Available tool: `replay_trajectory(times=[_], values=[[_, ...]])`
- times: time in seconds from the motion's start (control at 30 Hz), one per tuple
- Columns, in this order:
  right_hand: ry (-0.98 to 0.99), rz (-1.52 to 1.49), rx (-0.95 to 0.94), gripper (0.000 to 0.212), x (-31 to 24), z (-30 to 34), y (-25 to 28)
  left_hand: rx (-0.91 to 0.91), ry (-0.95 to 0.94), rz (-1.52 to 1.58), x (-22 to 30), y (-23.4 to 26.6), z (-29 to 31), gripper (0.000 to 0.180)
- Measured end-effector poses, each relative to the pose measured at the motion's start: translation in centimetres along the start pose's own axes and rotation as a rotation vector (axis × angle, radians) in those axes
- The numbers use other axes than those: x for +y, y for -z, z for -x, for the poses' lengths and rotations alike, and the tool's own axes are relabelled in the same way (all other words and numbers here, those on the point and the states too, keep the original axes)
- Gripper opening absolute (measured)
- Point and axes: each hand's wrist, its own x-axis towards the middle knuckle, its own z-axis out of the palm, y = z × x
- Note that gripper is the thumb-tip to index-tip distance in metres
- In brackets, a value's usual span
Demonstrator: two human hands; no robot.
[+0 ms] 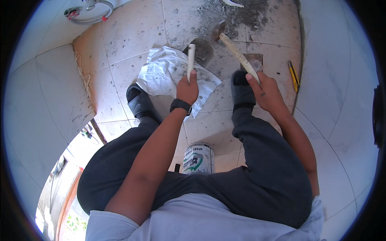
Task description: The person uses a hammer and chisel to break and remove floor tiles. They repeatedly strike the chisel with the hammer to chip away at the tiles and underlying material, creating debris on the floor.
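My left hand (187, 89), with a black watch on its wrist, is closed around a short white pipe-like piece (191, 60). It points away from me, its far end over the edge of a round, dark hole (204, 51) in the tiled floor. In my right hand (267, 91) is a hammer with a pale, worn handle (237, 52). The brownish hammer head (219, 30) lies over grey rubble beyond the hole. A stained white cloth or sheet (161, 66) spreads on the floor under and left of my left hand.
Loose grey debris (249, 16) covers the far floor. A yellow and black cutter (294, 76) lies by the right wall, near a square drain-like patch (253, 60). A paint can (199, 158) stands between my legs. A coiled hose (94, 16) hangs at the far left.
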Motion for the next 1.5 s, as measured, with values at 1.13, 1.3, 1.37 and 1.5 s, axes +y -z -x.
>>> replay_trajectory(times=[1.13, 1.3, 1.37, 1.5], values=[[0.227, -0.133, 0.078, 0.028, 3.4, 0.7, -2.6, -0.136, -0.109, -0.306, 2.2, -1.2, 1.6, 0.03], [0.106, -0.085, 0.005, 0.035, 5.0, 0.2, -4.8, -0.114, -0.094, -0.267, 2.7, -1.3, 1.8, 0.028], [0.046, -0.034, -0.006, 0.038, 5.4, -0.3, -5.5, -0.111, -0.098, -0.259, 2.8, -1.3, 1.8, 0.028], [-0.015, -0.023, 0.005, 0.042, 5.8, -0.3, -6.1, -0.12, -0.088, -0.261, 2.7, -1.4, 1.7, 0.027]])
